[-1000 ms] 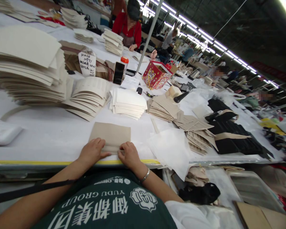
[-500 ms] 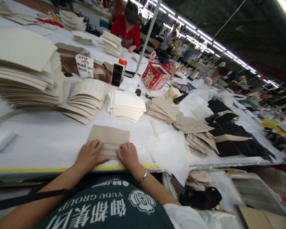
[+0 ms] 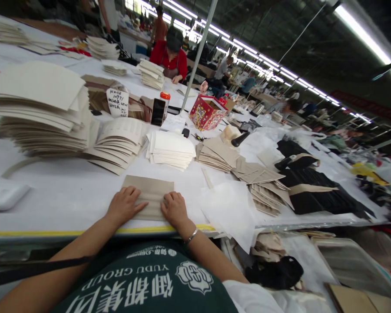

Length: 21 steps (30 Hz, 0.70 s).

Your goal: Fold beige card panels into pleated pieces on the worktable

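A beige flat panel (image 3: 151,186) with crosswise creases lies on the white tabletop close to the front edge. On its left side rests my left hand (image 3: 125,205), fingers pressed down and thumb stretched across the lower creases; this hand is open. My right hand (image 3: 176,209), a metal bracelet at its wrist, lies at the panel's right edge with bent fingertips on it and the thumb apart, also open. Beyond the panel stand a fanned stack of beige pieces (image 3: 117,139) and a pile of white sheets (image 3: 171,148).
A tall stack of cream pieces (image 3: 39,104) stands at left, a white box-like object (image 3: 6,194) before it. Right are beige panels (image 3: 218,153), a thin white sheet (image 3: 231,213) over the edge and black material (image 3: 319,187). Beyond: a phone (image 3: 158,112), red box (image 3: 207,113), pole and co-workers.
The view has shifted and tilted slightly. My left thumb has moved up a little on the panel, and the right fingers have spread slightly; both hands stay at its sides.
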Each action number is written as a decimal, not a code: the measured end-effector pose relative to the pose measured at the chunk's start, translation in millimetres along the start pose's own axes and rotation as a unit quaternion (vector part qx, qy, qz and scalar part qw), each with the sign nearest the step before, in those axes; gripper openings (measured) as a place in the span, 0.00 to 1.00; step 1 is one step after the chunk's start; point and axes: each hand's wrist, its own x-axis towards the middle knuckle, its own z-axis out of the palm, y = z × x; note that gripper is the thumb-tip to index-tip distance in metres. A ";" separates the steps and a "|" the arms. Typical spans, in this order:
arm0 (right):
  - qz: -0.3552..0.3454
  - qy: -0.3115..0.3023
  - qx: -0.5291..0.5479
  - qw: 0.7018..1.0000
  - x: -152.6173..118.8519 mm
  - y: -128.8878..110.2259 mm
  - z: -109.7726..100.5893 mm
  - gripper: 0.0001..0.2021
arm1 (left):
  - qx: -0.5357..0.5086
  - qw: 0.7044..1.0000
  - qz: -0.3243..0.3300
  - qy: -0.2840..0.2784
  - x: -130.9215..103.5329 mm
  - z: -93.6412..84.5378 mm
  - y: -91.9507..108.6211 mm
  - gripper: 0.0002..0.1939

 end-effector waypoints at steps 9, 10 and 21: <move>-0.042 0.032 0.021 0.998 12.0 -14.1 0.3 0.13 | -0.052 0.995 0.079 0.034 4.7 11.6 15.2 0.15; -0.046 0.033 0.030 0.998 14.9 -17.1 3.9 0.12 | -0.062 0.994 0.085 0.031 7.2 16.0 19.0 0.15; 0.026 0.020 -0.030 0.999 16.2 0.3 0.3 0.07 | 0.005 0.999 -0.008 0.053 -0.6 -6.2 -24.7 0.15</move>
